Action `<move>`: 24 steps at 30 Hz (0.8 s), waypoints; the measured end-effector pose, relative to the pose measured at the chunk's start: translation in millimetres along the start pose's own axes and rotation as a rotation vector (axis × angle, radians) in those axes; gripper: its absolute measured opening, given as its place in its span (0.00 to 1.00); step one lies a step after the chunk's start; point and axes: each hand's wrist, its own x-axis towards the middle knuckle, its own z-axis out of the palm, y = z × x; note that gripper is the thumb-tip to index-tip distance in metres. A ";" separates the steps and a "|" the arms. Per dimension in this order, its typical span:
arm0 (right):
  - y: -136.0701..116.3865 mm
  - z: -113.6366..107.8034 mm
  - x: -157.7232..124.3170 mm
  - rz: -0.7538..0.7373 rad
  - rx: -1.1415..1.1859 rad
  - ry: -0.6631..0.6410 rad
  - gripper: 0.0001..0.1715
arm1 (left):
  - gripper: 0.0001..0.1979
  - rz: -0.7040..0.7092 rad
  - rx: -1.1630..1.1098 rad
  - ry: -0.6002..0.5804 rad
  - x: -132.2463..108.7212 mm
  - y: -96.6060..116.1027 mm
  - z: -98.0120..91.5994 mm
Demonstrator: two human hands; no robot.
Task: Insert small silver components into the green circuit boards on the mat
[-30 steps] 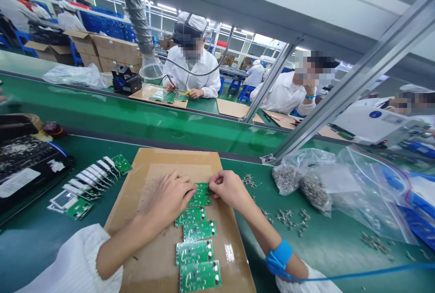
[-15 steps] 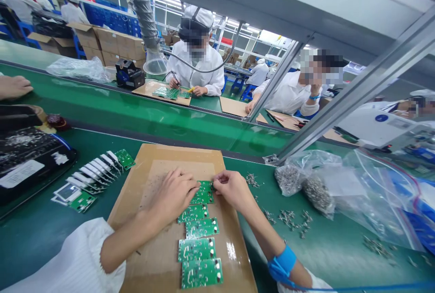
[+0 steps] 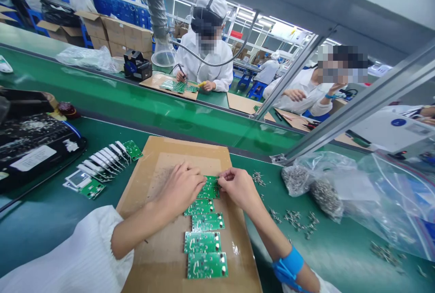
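A column of several green circuit boards (image 3: 204, 241) lies on a brown cardboard sheet (image 3: 159, 256) in front of me. My left hand (image 3: 180, 188) rests palm down with curled fingers on the left edge of the topmost board (image 3: 210, 188). My right hand (image 3: 238, 186) is at that board's right edge, its fingers pinched together on something too small to make out. A blue strap (image 3: 288, 263) circles my right wrist.
Overlapping boards with white parts (image 3: 102, 166) lie to the left, beside a black tray (image 3: 30, 152). Loose metal parts (image 3: 295, 220) and clear bags of them (image 3: 312, 184) lie to the right. Beyond the green conveyor belt (image 3: 118, 102), other workers sit at boards.
Both hands have stayed at the topmost board with only slight finger shifts. The view has tilted a little, so everything sits lower and further right.
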 end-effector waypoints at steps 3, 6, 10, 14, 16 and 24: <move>-0.5 0.0 -0.8 -0.002 -0.011 0.003 0.02 | 0.13 0.002 0.006 0.001 -0.1 0.7 -0.1; -2.1 0.2 -1.6 0.003 -0.029 0.016 0.02 | 0.13 0.003 0.012 -0.002 -0.5 1.4 -0.6; -3.2 0.1 -1.6 0.025 -0.040 0.017 0.03 | 0.12 0.006 0.029 -0.014 -0.9 2.2 -1.4; -3.7 0.2 -2.3 0.027 -0.049 0.013 0.03 | 0.13 0.005 0.050 -0.022 -0.8 2.0 -1.5; -5.0 0.3 -3.2 0.019 -0.065 0.014 0.04 | 0.13 0.004 0.067 -0.024 -1.1 2.4 -2.0; -5.6 0.0 -3.3 -0.001 -0.070 0.012 0.04 | 0.14 0.151 0.156 -0.049 5.2 10.9 -5.0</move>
